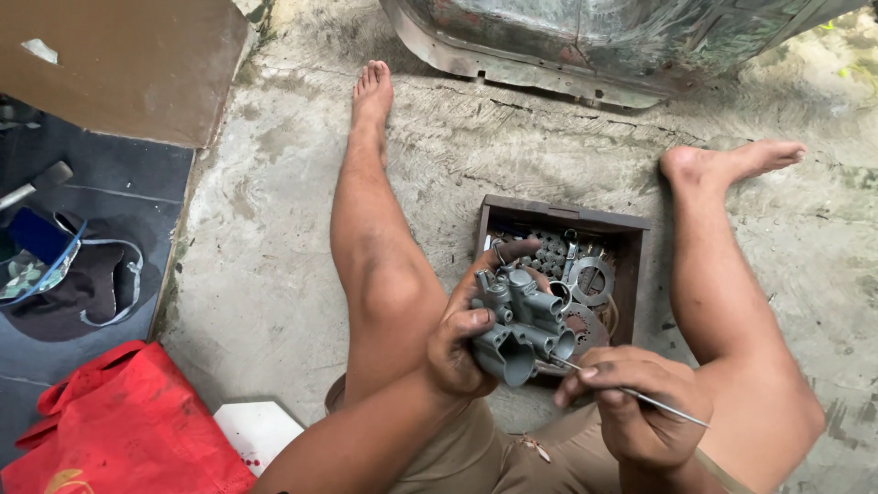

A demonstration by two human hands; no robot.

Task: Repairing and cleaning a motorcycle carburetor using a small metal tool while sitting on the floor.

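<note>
I see a red bag (123, 425) on the floor at far left. My left hand (462, 334) has its grip closed around a grey carburetor (521, 325), held above a wooden box (631, 265) of metal parts. My right hand (640, 402) pinches a thin needle tool (663, 407), its tip at the carburetor.

Concrete floor (274, 274) with things on it

Wooden box (636, 274) in the middle; left of it, a red bag (128, 430) and a dark mat (110, 174).
</note>
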